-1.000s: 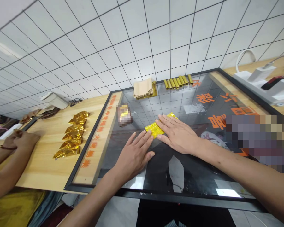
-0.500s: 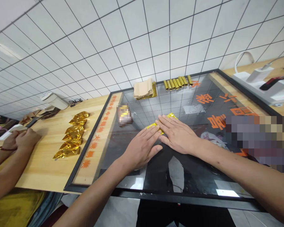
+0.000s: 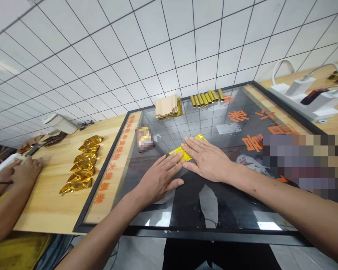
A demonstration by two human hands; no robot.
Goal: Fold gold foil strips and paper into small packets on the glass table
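Note:
A narrow strip of shiny gold foil paper (image 3: 177, 150) lies flat on the dark glass top. My right hand (image 3: 210, 159) rests across its middle and right part with the fingers stretched out, covering much of it. Just to the left, my left hand (image 3: 159, 180) is spread palm down, its fingertips touching the foil's near left edge. Both hands are open and grip nothing.
Behind the foil stand a stack of brown paper sheets (image 3: 166, 105) and a row of gold rolls (image 3: 205, 99). Folded gold foil pieces (image 3: 84, 163) lie left of the black frame. Another person's hands (image 3: 24, 172) rest farther left. A white power strip (image 3: 281, 90) sits right.
My left hand has slid slightly back and left, so more of the gold foil shows between the hands. My right hand stays on the foil. The whole view has shifted a little.

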